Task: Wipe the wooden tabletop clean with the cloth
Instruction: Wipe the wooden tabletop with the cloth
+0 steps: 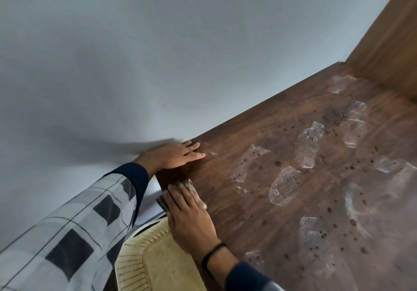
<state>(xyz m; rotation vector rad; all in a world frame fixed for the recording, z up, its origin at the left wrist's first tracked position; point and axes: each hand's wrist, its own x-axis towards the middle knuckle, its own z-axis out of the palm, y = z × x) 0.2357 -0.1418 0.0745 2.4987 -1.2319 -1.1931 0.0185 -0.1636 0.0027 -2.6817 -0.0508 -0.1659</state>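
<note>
The right hand [189, 218] presses the cloth [191, 185] under nearly straight fingers at the near corner of the tabletop [228, 218]. The left hand [173, 156] lies flat beside it, holding nothing. Wiping looks barely begun; next, I'd say, sweep toward the pale smears [284, 185].

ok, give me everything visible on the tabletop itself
The tabletop is dark brown wood-grain, flat, butting a grey wall along one edge and a wooden panel at its far end. It is dirty: whitish smeared patches and dark round spots cover most of it; the strip near the hands looks cleaner. The left hand lies flat on its corner; the right hand presses the cloth at its edge.
</note>
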